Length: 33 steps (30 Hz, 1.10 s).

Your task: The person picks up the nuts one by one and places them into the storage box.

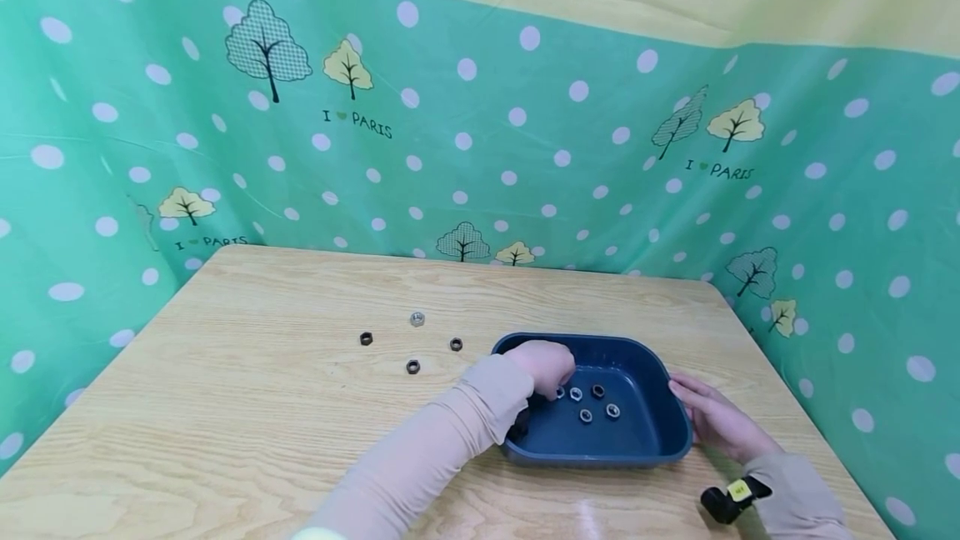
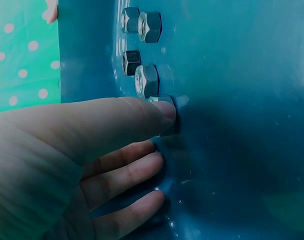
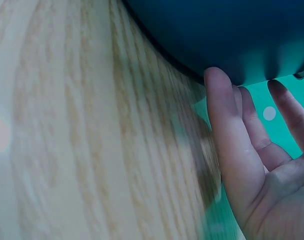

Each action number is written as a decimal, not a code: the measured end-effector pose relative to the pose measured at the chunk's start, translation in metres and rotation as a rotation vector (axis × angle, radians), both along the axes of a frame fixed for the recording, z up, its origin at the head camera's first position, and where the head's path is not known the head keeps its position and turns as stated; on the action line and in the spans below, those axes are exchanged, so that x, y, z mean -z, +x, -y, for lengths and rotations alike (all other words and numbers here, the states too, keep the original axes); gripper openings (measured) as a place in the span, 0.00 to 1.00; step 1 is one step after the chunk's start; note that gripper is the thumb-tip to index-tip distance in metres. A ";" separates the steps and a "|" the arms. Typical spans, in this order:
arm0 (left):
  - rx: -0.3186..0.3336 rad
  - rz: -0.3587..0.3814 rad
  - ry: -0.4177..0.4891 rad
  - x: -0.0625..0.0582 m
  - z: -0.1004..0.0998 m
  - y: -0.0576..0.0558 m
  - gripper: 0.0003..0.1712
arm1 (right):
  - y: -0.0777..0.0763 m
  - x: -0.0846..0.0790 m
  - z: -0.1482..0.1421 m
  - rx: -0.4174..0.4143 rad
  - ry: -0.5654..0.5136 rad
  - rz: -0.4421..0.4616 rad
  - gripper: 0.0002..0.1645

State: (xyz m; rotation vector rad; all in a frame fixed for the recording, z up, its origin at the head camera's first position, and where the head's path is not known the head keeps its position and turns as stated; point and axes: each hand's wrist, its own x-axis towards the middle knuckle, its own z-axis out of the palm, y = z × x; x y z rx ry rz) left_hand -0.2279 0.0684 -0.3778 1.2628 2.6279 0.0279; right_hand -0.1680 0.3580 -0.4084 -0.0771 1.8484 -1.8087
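Observation:
My left hand (image 1: 546, 365) reaches down into the left part of a dark blue plastic bin (image 1: 600, 461). In the left wrist view its thumb lies on a silver hex nut (image 2: 159, 99) at the bin's floor, pinching it; the index fingertip is partly hidden behind. Beside that nut sit several others, among them a silver hex nut (image 2: 146, 81) and a dark hex nut (image 2: 131, 63). Against the bin's right outer wall rests my right hand (image 1: 716, 417), its fingers (image 3: 223, 95) extended and touching the side.
Left of the bin, several loose nuts lie on the wooden table (image 1: 247, 407): a silver nut (image 1: 417, 319) and dark ones, including a black nut (image 1: 366, 338). A green dotted curtain (image 1: 480, 165) hangs behind and around the table.

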 end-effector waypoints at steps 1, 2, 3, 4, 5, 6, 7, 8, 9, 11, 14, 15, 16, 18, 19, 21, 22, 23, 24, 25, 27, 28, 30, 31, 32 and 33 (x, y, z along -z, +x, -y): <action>0.000 0.001 0.001 0.000 0.000 0.000 0.20 | 0.000 0.000 0.000 0.002 -0.002 0.001 0.10; -0.001 0.004 0.003 0.001 0.000 -0.001 0.19 | 0.000 0.000 0.000 0.004 -0.001 0.000 0.09; -0.004 0.009 0.005 0.002 0.000 -0.001 0.18 | 0.000 0.000 0.000 0.009 0.002 0.003 0.09; -0.010 0.018 0.007 0.003 0.000 -0.001 0.18 | -0.001 0.000 0.001 0.017 0.007 0.003 0.09; -0.017 0.025 0.011 0.004 0.000 -0.002 0.17 | -0.001 -0.001 0.002 0.024 0.016 0.004 0.09; -0.024 0.033 0.016 0.005 0.001 -0.003 0.16 | -0.002 -0.001 0.003 0.030 0.024 0.006 0.09; -0.033 0.042 0.023 0.006 0.002 -0.003 0.15 | -0.003 -0.001 0.004 0.037 0.031 0.006 0.10; -0.041 0.053 0.032 0.007 0.002 -0.004 0.14 | -0.004 -0.001 0.004 0.038 0.038 0.006 0.12; -0.049 0.065 0.041 0.008 0.003 -0.004 0.13 | -0.004 -0.001 0.005 0.039 0.043 0.006 0.13; -0.060 0.085 0.062 0.008 0.004 -0.004 0.11 | -0.005 -0.001 0.005 0.033 0.046 0.003 0.13; -0.068 0.108 0.085 0.008 0.006 -0.003 0.09 | -0.004 -0.001 0.004 0.015 0.031 0.001 0.11; -0.073 0.118 0.090 0.007 0.006 -0.002 0.08 | -0.004 -0.001 0.004 0.010 0.023 -0.001 0.10; -0.077 0.127 0.095 0.006 0.006 -0.002 0.07 | -0.003 -0.001 0.004 0.005 0.015 -0.002 0.09; -0.082 0.150 0.104 0.003 0.007 0.000 0.05 | -0.002 -0.001 0.003 -0.007 0.000 -0.003 0.09; -0.085 0.164 0.108 0.002 0.006 0.000 0.05 | -0.002 0.000 0.003 -0.009 -0.006 -0.003 0.10; -0.086 0.186 0.120 -0.001 0.005 0.001 0.05 | -0.001 0.000 0.002 -0.011 -0.015 -0.004 0.10; -0.084 0.193 0.128 -0.002 0.005 0.002 0.06 | -0.001 0.000 0.002 -0.012 -0.016 -0.006 0.11; -0.081 0.197 0.136 -0.004 0.004 0.002 0.06 | 0.000 0.000 0.002 -0.011 -0.015 -0.008 0.11; -0.077 0.197 0.143 -0.005 0.003 0.003 0.06 | 0.000 0.000 0.001 -0.009 -0.015 -0.010 0.11; -0.069 0.196 0.149 -0.007 0.002 0.003 0.07 | 0.000 0.000 0.001 -0.005 -0.013 -0.011 0.11; -0.054 0.195 0.160 -0.011 0.000 0.004 0.07 | 0.001 -0.001 0.001 0.003 -0.004 -0.011 0.11; -0.047 0.197 0.162 -0.013 -0.001 0.004 0.06 | 0.001 -0.001 0.001 0.006 0.001 -0.013 0.11; -0.031 0.199 0.163 -0.017 -0.001 0.004 0.07 | 0.002 -0.001 0.000 0.016 0.010 -0.011 0.11; -0.024 0.199 0.161 -0.019 -0.002 0.004 0.07 | 0.002 -0.001 0.000 0.020 0.015 -0.012 0.11; -0.021 0.198 0.159 -0.021 -0.001 0.005 0.07 | 0.003 -0.001 0.000 0.025 0.020 -0.012 0.11; -0.019 0.196 0.156 -0.024 -0.001 0.005 0.08 | 0.003 -0.002 0.000 0.029 0.021 -0.014 0.11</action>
